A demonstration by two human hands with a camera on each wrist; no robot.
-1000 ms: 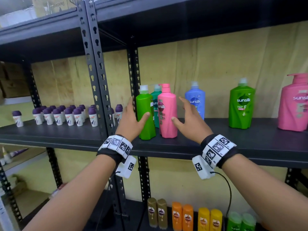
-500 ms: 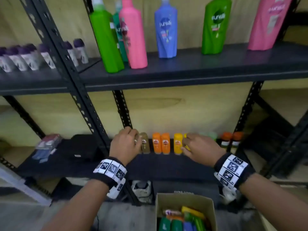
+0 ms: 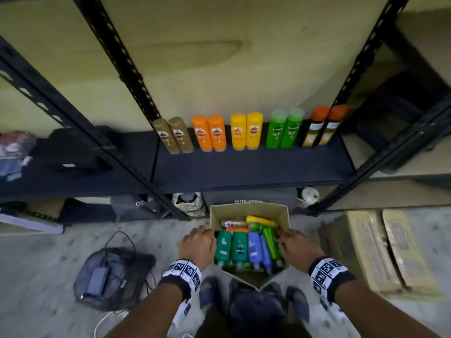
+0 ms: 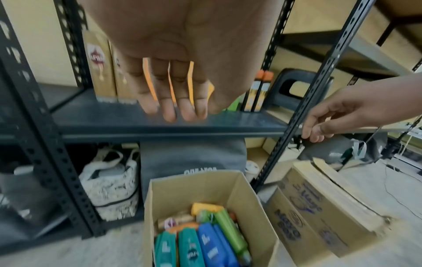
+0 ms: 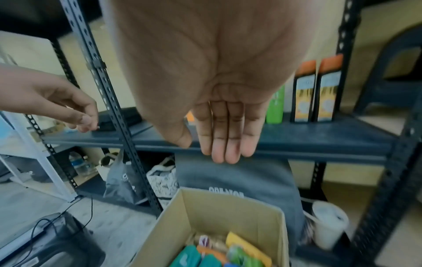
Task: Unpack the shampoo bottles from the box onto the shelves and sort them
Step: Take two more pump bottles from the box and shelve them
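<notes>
Fingers [image 5: 228,133] of the right hand [image 3: 296,248] extended, pressed together, holding nothing; left hand [image 3: 197,245] fingers [image 4: 170,101] straight, slightly spread. Shelf [image 3: 251,167] carries paired upright bottles [image 3: 246,131]. Open box [image 3: 246,211] on the floor, between both hands, holds lying shampoo bottles [image 3: 240,250].

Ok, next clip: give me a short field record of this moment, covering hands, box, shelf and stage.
left hand: empty, fingers relaxed, above the box's left edge
right hand: empty, fingers straight, above the box's right edge
box: open cardboard, on the floor before the rack, holding lying bottles in teal, blue, green, orange and yellow
lower shelf: five upright colour pairs, left to right: gold, orange, yellow, green, dark with orange caps
stage: reaching in, nothing picked yet
</notes>
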